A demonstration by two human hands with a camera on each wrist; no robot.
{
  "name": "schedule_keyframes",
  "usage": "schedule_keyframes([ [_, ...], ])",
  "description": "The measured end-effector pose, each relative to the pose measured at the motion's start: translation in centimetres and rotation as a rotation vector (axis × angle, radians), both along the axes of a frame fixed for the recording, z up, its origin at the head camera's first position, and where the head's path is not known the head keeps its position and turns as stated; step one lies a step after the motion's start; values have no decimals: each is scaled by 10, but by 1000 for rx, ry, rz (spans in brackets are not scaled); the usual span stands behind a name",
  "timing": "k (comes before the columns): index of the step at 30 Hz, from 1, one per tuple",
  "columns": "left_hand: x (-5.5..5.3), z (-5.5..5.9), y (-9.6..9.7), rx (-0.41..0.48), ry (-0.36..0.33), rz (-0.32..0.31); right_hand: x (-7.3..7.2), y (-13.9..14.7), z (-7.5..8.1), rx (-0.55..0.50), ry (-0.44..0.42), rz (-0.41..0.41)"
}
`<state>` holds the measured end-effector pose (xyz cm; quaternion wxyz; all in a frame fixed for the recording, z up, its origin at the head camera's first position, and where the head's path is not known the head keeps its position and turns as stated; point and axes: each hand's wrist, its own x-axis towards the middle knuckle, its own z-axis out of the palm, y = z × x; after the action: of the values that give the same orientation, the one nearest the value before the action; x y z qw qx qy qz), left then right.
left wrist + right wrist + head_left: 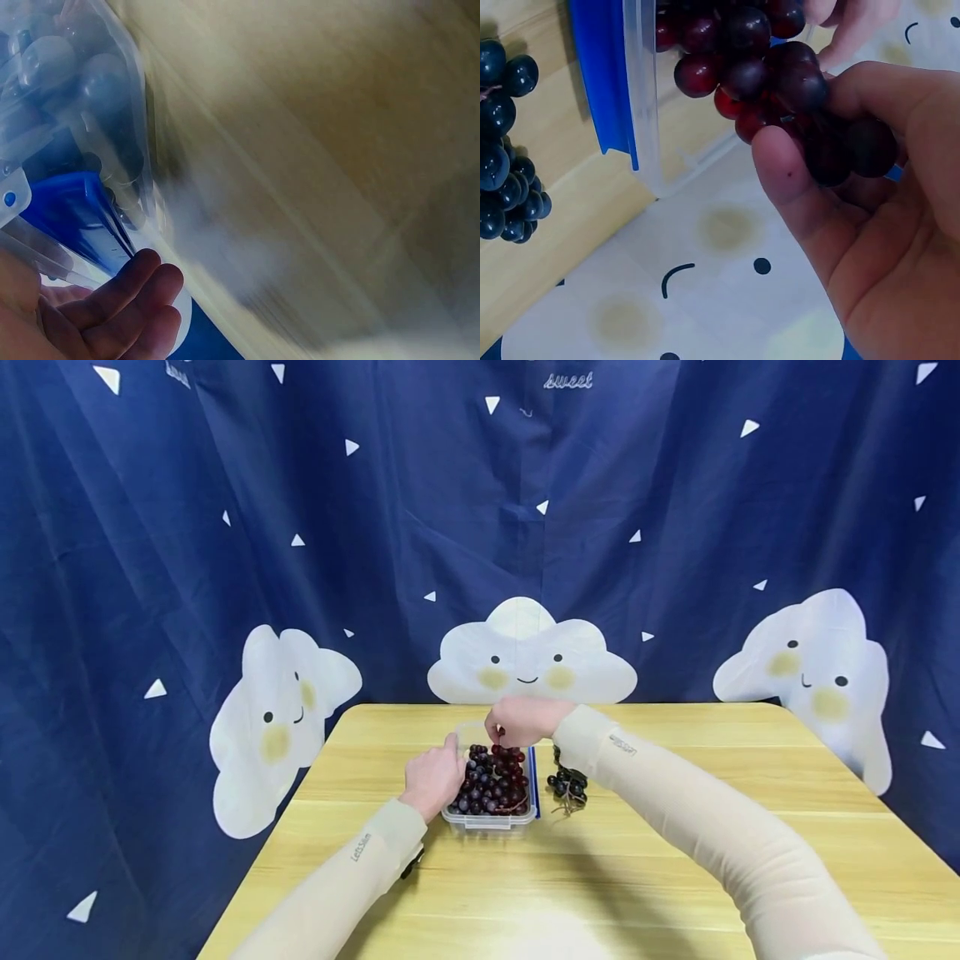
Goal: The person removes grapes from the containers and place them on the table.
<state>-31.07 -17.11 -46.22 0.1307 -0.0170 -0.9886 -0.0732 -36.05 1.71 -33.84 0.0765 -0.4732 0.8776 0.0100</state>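
Observation:
A clear plastic food container (491,821) full of dark grapes (487,789) stands on the table. My left hand (435,778) grips its left side, the thumb up along the rim; the left wrist view shows the curled fingers (146,307) beside a blue flap (79,217). Over the container's far part, my right hand (525,720) pinches a bunch of dark red grapes (742,75) between thumb and fingers. Part of that bunch is hidden behind the thumb and palm. Its lower grapes hang inside the container's walls in the head view.
Right of the container lies another bunch of black grapes (567,787), partly under the right sleeve. A blue strip (535,785) stands along the container's right wall. The wooden table (675,860) ends at a dark blue curtain (420,527) with white clouds.

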Motion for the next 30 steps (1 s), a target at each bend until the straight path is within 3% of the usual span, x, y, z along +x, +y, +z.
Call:
schedule_keyframes([
  [15, 0, 2, -1, -12, -21, 0, 11, 10, 13, -93, 16, 34],
  [23, 1, 4, -1, -11, -14, -2, 17, 13, 19, -102, 4, 8],
  [30, 0, 3, 0, -11, -9, -3, 23, 14, 25, -118, 16, 35],
])
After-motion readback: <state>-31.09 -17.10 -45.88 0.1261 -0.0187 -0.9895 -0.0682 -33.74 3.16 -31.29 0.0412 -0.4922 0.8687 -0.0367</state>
